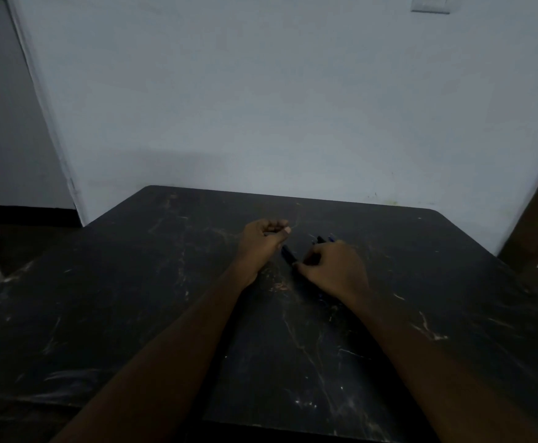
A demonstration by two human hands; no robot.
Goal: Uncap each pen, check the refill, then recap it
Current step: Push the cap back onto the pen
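Seemingly early — right grip (334, 266) curls round a pen (288, 255), centre frame; left grip (266, 238) curled, contents unclear; more pens (323, 239) wait.

Left hand (263, 239) on table (133, 282), right hand (334, 266) just right of it — pens (288, 254) between them, wall (261, 107) behind table.

black pen (288, 254): dark chunky barrel, slanted, near end in the right hand's (334, 270) grip, other end sticking out toward the far left
other pens (321, 240): 2-ish, 1 black, 1 blue, poking out just beyond that hand
capped or not: too dim to tell tbh
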